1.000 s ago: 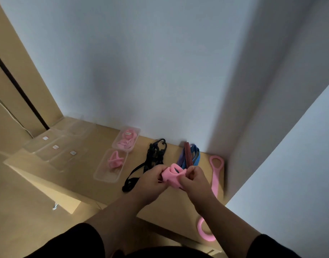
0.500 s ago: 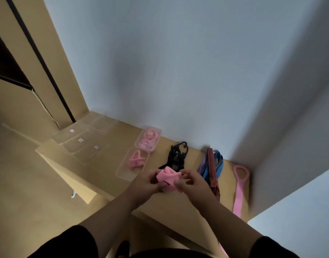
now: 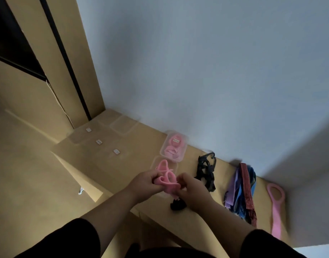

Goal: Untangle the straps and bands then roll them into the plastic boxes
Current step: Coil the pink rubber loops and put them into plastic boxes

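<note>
Left hand (image 3: 144, 180) and right hand (image 3: 192, 189) both gripped a rolled pink band (image 3: 166, 181) above the wooden shelf (image 3: 133, 164). Beyond lay an open plastic box (image 3: 174, 164), black straps (image 3: 206, 169), and the white wall (image 3: 197, 62).

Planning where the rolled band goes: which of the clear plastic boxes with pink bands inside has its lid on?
The far box by the wall: a labelled lid covers its pink bands. The nearer box, just beyond the hands, is open-topped.
</note>
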`<state>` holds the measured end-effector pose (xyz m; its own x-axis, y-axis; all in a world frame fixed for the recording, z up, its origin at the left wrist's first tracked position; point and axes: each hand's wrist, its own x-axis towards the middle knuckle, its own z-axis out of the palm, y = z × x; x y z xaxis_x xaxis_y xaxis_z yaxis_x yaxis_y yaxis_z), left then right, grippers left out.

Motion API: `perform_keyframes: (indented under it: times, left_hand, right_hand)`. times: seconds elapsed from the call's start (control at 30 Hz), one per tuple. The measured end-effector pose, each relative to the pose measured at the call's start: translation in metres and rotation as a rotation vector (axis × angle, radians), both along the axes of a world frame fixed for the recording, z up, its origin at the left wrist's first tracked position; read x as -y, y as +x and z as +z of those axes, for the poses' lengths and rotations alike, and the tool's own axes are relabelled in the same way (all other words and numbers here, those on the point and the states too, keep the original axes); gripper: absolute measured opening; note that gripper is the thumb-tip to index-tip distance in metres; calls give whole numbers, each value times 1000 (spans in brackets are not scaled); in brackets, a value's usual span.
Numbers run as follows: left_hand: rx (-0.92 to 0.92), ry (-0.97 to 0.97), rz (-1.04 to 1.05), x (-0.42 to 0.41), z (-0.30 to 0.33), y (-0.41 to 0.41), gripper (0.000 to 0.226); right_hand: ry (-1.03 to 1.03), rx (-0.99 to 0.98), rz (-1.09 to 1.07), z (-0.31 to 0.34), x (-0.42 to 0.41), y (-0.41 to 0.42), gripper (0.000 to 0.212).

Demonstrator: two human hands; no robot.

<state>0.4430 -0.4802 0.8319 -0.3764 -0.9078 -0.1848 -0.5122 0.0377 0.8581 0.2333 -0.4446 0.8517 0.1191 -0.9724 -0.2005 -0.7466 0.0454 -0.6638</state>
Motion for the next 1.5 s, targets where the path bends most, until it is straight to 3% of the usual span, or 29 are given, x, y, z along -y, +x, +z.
perform_keyframes:
  times: [0.27, 0.43, 0.57, 0.83, 0.93, 1.07, 1.27, 1.5]
  left_hand:
    - [246, -89, -175, 57, -9, 30, 27]
    - [396, -119, -319, 74, -30, 30, 39]
    - [594, -267, -410, 80, -43, 29, 50]
    - [625, -190, -379, 83, -59, 28, 56]
    - [613, -216, -403, 84, -58, 27, 63]
    - [572, -239, -426, 84, -50, 24, 54]
    - [515, -237, -513, 84, -39, 11, 76]
    - [498, -269, -550, 79, -23, -2, 77]
  right_hand:
    - [4, -188, -10, -20, 39, 39, 35]
    - [58, -333, -43, -39, 48, 45, 34]
    - [61, -486, 0, -48, 48, 50, 34]
    - [7, -695, 21, -60, 48, 59, 42]
    - [23, -656, 3, -63, 45, 59, 46]
    - [48, -547, -36, -58, 39, 52, 62]
    - [62, -464, -16, -42, 30, 46, 79]
    - [71, -427, -30, -25, 24, 32, 88]
